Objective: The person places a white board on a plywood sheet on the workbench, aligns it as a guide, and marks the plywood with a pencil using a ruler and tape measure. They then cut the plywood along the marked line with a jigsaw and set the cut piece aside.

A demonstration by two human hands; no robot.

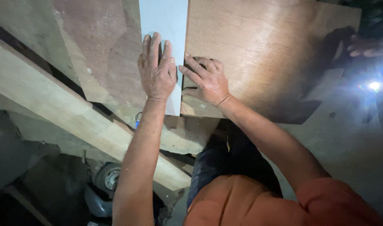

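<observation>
From the head camera, looking straight down, the person's left hand (157, 71) lies flat, palm down, fingers stretched out and close together, pressing on a pale blue-white strip (164, 25) that runs between two plywood sheets. The strip reaches from the top edge of the picture down to just past the wrist. The right hand (206, 79) rests just beside the left, fingers curled, on the left edge of the right-hand plywood sheet (258, 50); whether it pinches anything I cannot tell. The left-hand plywood sheet (103, 54) is dusty and touches the strip's other side. A long wooden plank (53, 109) slants beneath it. Lower left, in shadow, sits a small wheel (109, 178). A bright light (373, 86) glares at right.
</observation>
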